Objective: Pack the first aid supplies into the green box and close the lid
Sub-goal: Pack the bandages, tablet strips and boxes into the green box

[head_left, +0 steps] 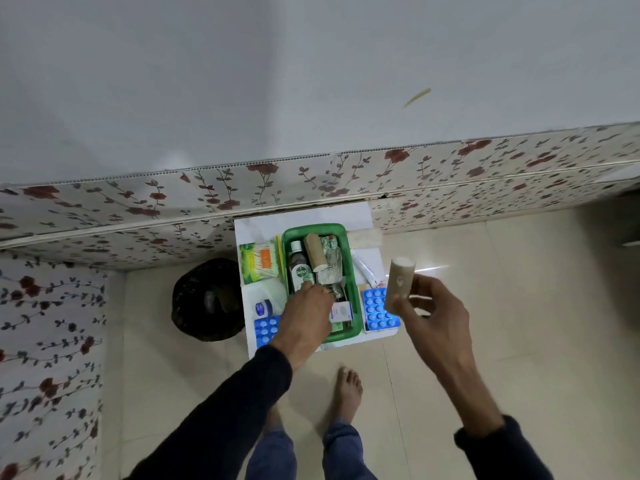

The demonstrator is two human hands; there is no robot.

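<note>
The green box stands open on a small white table. Inside lie a Dettol bottle, a tan bandage roll, foil strips and a small white carton. My left hand reaches into the box, fingertips on the items near the bottle; whether it grips anything is hidden. My right hand holds a second tan bandage roll upright in the air, right of the box. A cotton swab pack, blue pill blisters, a white tube and a small jar lie around the box.
A black bag sits on the floor left of the table. A floral-patterned ledge runs behind the table and down the left side. My bare feet stand on beige floor tiles just below the table.
</note>
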